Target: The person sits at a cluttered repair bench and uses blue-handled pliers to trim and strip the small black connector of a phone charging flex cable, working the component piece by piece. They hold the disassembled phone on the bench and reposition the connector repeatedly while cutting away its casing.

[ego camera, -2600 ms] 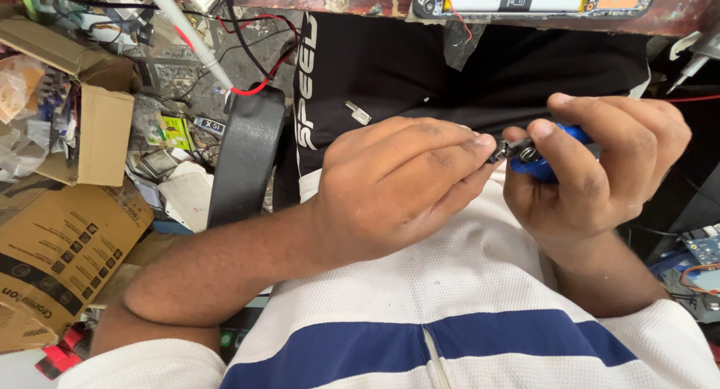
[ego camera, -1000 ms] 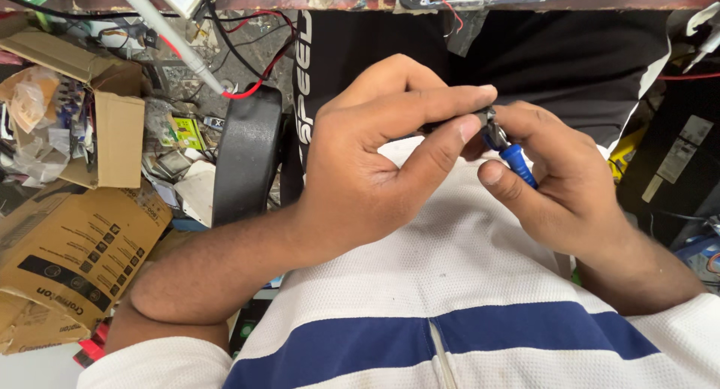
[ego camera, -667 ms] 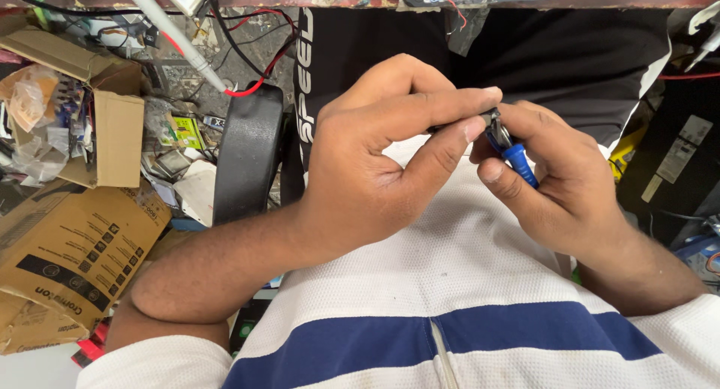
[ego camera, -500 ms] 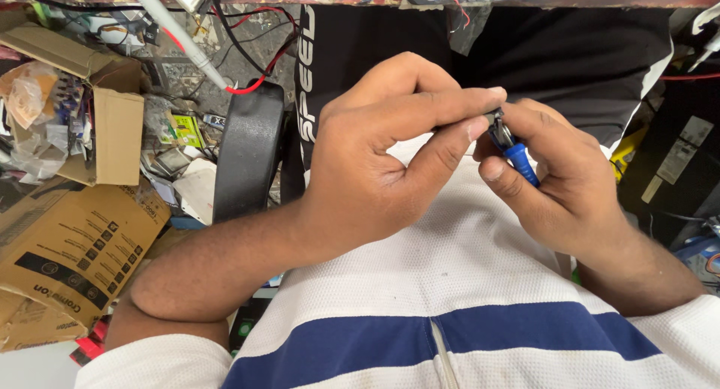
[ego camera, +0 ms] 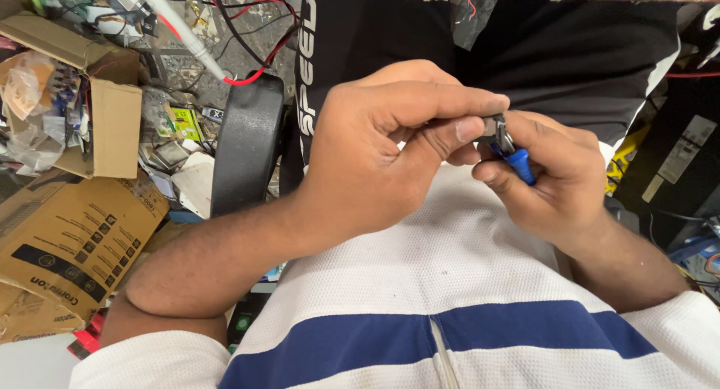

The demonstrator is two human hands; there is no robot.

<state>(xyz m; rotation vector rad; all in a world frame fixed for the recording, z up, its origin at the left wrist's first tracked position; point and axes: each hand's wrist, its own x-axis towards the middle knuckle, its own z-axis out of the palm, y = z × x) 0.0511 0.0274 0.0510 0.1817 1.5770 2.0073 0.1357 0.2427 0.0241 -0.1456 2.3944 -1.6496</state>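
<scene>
Blue plastic tips a small tool (ego camera: 516,163) that the right hand (ego camera: 551,183) pinches in its curled fingers, just above the white shirt with a blue stripe (ego camera: 450,284). The left hand (ego camera: 382,153) pinches the tool's grey metal end (ego camera: 496,130) between thumb and first finger. To the left sit brown cardboard boxes (ego camera: 71,246) with black print, a black strap (ego camera: 247,145) and red wires (ego camera: 251,67).

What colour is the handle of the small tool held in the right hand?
Blue, seen in the head view: the tool handle pokes out of the right hand.
</scene>
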